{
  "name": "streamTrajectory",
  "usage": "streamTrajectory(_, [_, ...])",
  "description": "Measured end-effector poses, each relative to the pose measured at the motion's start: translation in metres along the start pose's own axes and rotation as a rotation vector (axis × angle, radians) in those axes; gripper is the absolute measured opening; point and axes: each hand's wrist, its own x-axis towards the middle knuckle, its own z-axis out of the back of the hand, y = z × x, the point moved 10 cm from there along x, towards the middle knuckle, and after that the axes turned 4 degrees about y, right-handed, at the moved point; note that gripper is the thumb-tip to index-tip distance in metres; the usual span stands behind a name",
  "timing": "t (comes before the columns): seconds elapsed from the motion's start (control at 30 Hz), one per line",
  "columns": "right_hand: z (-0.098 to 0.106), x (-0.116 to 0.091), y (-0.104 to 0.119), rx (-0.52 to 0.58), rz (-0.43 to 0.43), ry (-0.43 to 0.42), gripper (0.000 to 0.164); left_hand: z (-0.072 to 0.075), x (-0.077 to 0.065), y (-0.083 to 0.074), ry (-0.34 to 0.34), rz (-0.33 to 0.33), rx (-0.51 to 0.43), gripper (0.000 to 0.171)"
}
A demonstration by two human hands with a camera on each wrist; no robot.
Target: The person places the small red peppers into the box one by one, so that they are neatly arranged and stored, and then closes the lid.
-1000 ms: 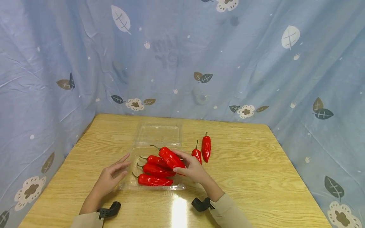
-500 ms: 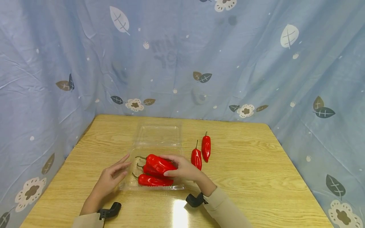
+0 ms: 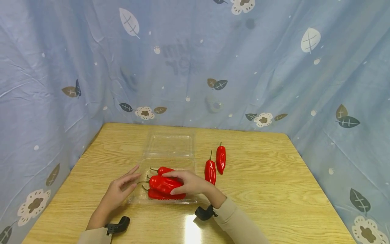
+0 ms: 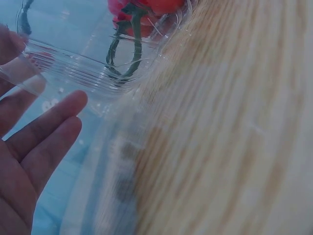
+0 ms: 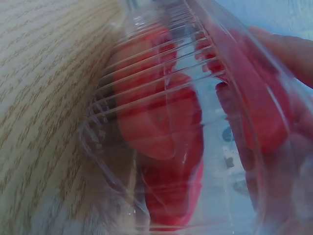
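My right hand (image 3: 192, 183) grips a red chili pepper (image 3: 163, 184) from its tip end, low in a clear plastic clamshell box (image 3: 179, 163). The pepper lies over other red peppers there: one pokes out in front (image 3: 156, 195), one behind (image 3: 164, 170), their green stems pointing left. My left hand (image 3: 117, 193) stays at the box's left side, fingers extended and holding nothing. In the left wrist view its fingers (image 4: 49, 122) are right by the ribbed plastic wall (image 4: 78, 63). The right wrist view shows red peppers (image 5: 181, 127) through the clear wall.
Two more red peppers, a nearer one (image 3: 210, 172) and a farther one (image 3: 220, 159), lie on the wooden table (image 3: 259, 189) right of the box. The box's clear lid (image 3: 170, 144) is folded back behind it. A patterned blue curtain (image 3: 195, 61) surrounds the table.
My right hand has moved left and down with its pepper, from over the box's back right onto the peppers inside. The left hand has stayed in place.
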Motion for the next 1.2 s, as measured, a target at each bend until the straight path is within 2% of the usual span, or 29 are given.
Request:
streamTrajectory(0.43, [-0.01, 0.002, -0.001, -0.1, -0.03, 0.073, 0.057, 0.002, 0.0, 0.003, 0.0, 0.035, -0.006, 0.032])
streamTrajectory(0.7, [-0.012, 0.004, 0.001, -0.061, 0.01, 0.086, 0.056, 0.002, 0.001, 0.002, 0.004, 0.032, -0.012, 0.032])
streamTrajectory(1.0, [-0.011, 0.004, 0.007, -0.073, 0.063, 0.073, 0.054, 0.001, 0.0, 0.0, 0.005, 0.026, -0.013, 0.032])
streamTrajectory(1.2, [-0.005, 0.003, 0.011, 0.008, 0.093, 0.023, 0.054, 0.001, 0.001, -0.001, -0.002, 0.015, -0.012, 0.032])
